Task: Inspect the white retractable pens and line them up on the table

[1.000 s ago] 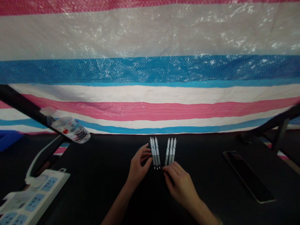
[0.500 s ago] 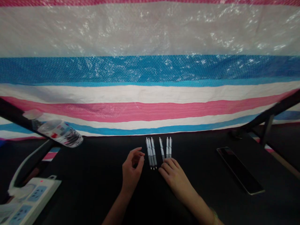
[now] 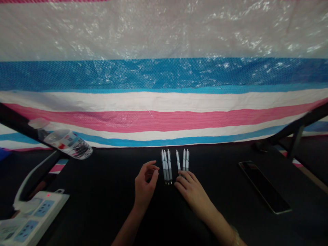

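Observation:
Several slim white pens with grey grips lie on the black tabletop in two groups, tips toward me. Three of them, the left pens (image 3: 166, 167), lie close together with their tips showing. Just left of these, my left hand (image 3: 145, 181) hovers with curved fingers and thumb apart, holding nothing. My right hand (image 3: 192, 191) rests palm down, its fingers lying over the lower ends of the right pens (image 3: 186, 160). A slight gap separates the leftmost pen (image 3: 177, 160) of that group from the other two. Their tips are hidden under my fingers.
A dark phone (image 3: 265, 187) lies to the right. At the left are a tilted clear plastic bottle (image 3: 70, 143) and a white power strip (image 3: 38, 217) with its cable. Striped plastic sheeting (image 3: 164, 102) hangs behind the black table (image 3: 107, 177). Dark frame bars slant on both sides.
The view has shifted slightly, so everything sits a little further right. Both hands keep nearly the same pose, and the pens hold their arrangement.

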Tool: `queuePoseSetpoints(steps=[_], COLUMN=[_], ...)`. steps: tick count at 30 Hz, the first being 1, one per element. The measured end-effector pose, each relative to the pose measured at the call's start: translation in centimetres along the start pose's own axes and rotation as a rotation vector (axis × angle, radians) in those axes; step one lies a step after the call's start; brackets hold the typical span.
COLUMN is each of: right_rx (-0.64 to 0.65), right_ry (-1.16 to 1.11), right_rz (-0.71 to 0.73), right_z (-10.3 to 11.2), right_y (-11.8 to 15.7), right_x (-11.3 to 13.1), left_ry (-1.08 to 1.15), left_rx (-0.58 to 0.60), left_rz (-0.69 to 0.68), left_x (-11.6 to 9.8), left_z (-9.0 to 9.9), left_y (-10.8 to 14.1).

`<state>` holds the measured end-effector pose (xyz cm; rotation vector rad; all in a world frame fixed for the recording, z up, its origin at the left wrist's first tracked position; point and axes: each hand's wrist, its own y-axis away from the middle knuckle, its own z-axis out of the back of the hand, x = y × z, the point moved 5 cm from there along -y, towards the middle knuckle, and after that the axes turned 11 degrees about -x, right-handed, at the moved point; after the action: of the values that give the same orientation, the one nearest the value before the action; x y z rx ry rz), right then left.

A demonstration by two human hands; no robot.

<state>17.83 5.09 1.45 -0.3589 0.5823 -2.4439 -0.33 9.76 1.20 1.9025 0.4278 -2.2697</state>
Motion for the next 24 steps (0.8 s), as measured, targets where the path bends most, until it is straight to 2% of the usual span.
queuePoseSetpoints(steps=[6,9,11,13,16,19,21,24], right_rx=[-0.021,-0.139,-0.266,-0.435,-0.734,-0.94,-0.961,-0.83], right_ry=[-0.025,-0.124,-0.21,-0.289,-0.365,-0.531,-0.705,-0.939], right_rz=[0.05,0.063,0.03,-0.063,-0.298,-0.561,-0.724,-0.91], right_z=[0.8,2.5,3.9,5.3,6.9,7.2,6.6,4.6], right_y=[-0.4,-0.8,-0.8,-0.5,0.7,1.9,2.2,2.0], right_x=[0.3,0.5,0.4,0.0,-0.7,-1.1,-1.1,-0.6], left_ry=[0.009,0.012,0.017,0.026,0.064,0.15,0.25,0.437], left_rx=[-0.004,-0.018,-0.026,-0.027,-0.019,0.002,0.031,0.147], left_rz=[0.015,0.016,0.024,0.037,0.068,0.139,0.213,0.378], left_x=[0.0,-0.1,-0.1,0.1,0.2,0.3,0.3,0.6], left_z=[0.1,0.3,0.4,0.5,0.4,0.2,-0.1,-1.1], left_y=[0.0,-0.2,-0.3,-0.3,-0.4,-0.3,-0.2,0.1])
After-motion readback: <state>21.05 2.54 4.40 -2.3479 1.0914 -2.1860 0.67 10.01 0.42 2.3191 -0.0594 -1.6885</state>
